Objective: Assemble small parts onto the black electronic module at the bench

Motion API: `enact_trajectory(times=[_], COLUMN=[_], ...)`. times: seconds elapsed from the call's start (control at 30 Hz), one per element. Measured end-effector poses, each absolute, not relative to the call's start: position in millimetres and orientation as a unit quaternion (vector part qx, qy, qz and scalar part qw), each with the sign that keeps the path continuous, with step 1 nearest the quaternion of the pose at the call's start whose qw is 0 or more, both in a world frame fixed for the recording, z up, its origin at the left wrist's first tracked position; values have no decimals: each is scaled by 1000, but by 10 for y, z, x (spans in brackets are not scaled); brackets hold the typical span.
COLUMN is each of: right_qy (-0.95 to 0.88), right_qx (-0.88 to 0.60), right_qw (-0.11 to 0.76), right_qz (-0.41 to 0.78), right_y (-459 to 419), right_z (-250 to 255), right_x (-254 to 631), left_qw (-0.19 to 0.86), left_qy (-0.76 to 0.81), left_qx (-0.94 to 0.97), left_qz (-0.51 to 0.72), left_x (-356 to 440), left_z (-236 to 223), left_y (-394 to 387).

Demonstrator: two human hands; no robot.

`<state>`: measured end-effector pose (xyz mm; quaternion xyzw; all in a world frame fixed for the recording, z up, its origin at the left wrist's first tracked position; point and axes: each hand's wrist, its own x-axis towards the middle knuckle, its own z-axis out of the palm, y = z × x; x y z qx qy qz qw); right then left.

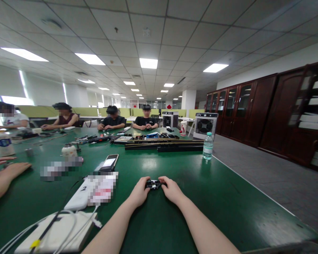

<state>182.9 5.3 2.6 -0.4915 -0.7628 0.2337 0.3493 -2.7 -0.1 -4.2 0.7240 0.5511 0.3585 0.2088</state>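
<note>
Between my two hands is a small black part with silvery metal bits point(153, 184), low over the green table point(201, 187). My left hand point(140, 192) closes on its left end with thumb and fingers. On the right end, my right hand point(172, 190) grips it in the same way. The part is too small to tell its kind, and my fingers hide both of its ends. Whether it rests on the tabletop or is held just above it, I cannot tell.
Left of my arms lie a white power bank point(79, 194), a phone point(110, 163) and a cream box with cables point(58, 233). A water bottle point(208, 146) stands near the right edge. Long black rails point(164, 144) lie farther back. A neighbour's hands point(13, 171) are at left; several people sit beyond.
</note>
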Motion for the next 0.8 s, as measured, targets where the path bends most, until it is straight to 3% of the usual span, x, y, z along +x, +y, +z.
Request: enact_trajectory(times=[0.8], right_qy=[-763], right_qx=[-492], right_qw=[346], right_qz=[236], right_y=[53], right_z=[36], right_x=[1825], left_qw=[214], left_qy=[550], left_qx=[722], left_qz=[362], left_x=[-26], left_z=[-49], left_y=[-2])
